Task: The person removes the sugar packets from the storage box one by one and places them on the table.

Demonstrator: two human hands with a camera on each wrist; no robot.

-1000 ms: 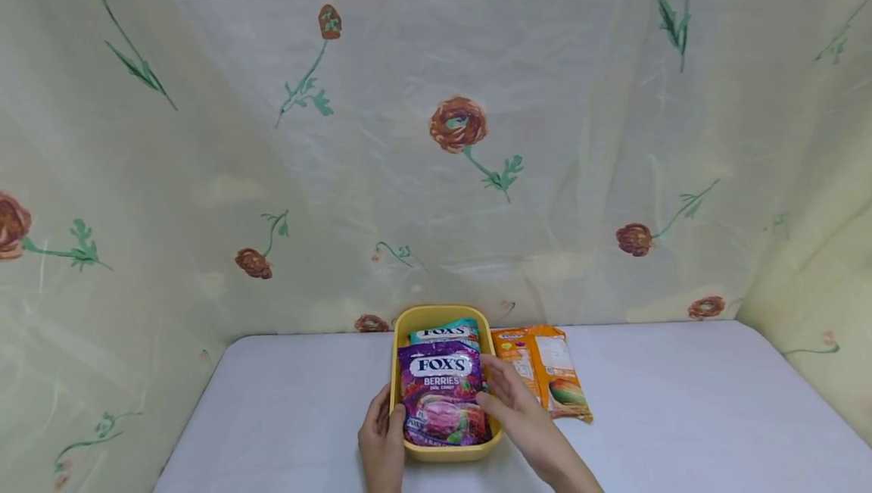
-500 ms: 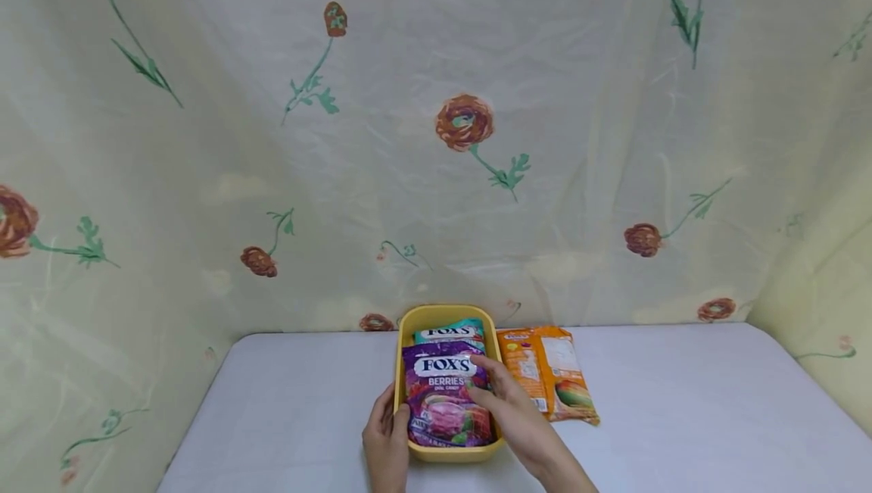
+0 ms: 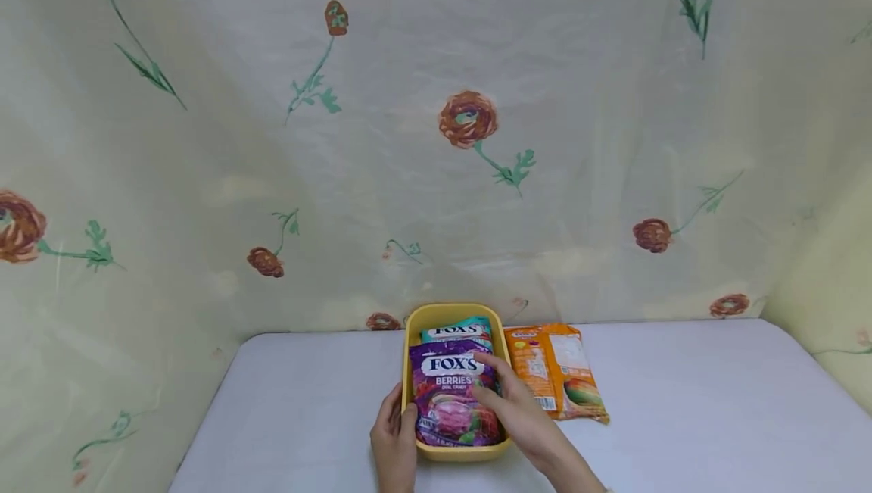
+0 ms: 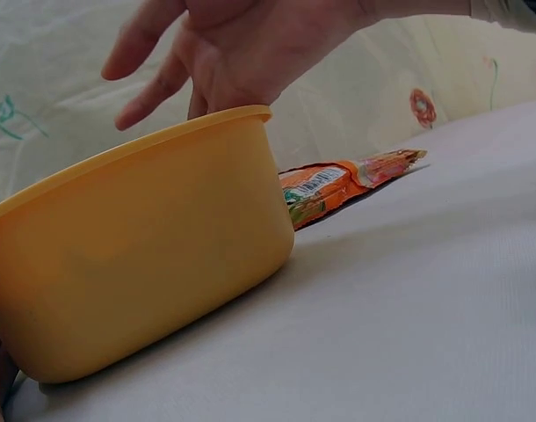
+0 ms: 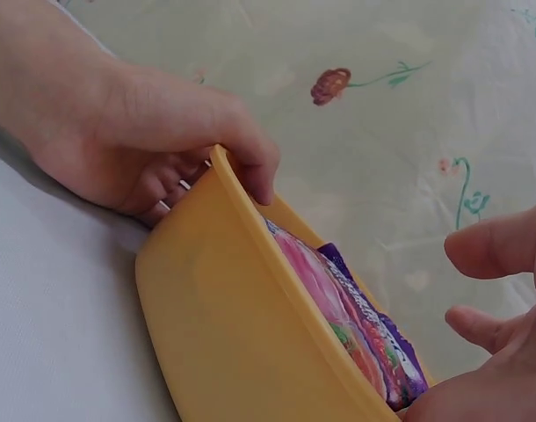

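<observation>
A yellow plastic tub [image 3: 467, 453] stands on the table. Inside lie a purple FOX'S Berries candy bag [image 3: 451, 394] and, behind it, a teal FOX'S bag [image 3: 458, 330]. My left hand [image 3: 395, 440] grips the tub's left side; in the right wrist view the left thumb hooks over the rim with the fingers outside. Over the tub's right side, my right hand [image 3: 524, 413] reaches with extended, spread fingers above the purple bag. The right wrist view shows these right fingers [image 5: 492, 330] apart and holding nothing; whether the palm touches the rim, I cannot tell.
An orange candy bag [image 3: 555, 372] with a mango picture lies flat on the table, right beside the tub. The white-covered table [image 3: 681, 417] ends at the back against a pale curtain [image 3: 381, 175] printed with flowers.
My right hand has moved left from the tub's right edge to over the purple bag. The left hand keeps its grip. The whole head view has shifted slightly.
</observation>
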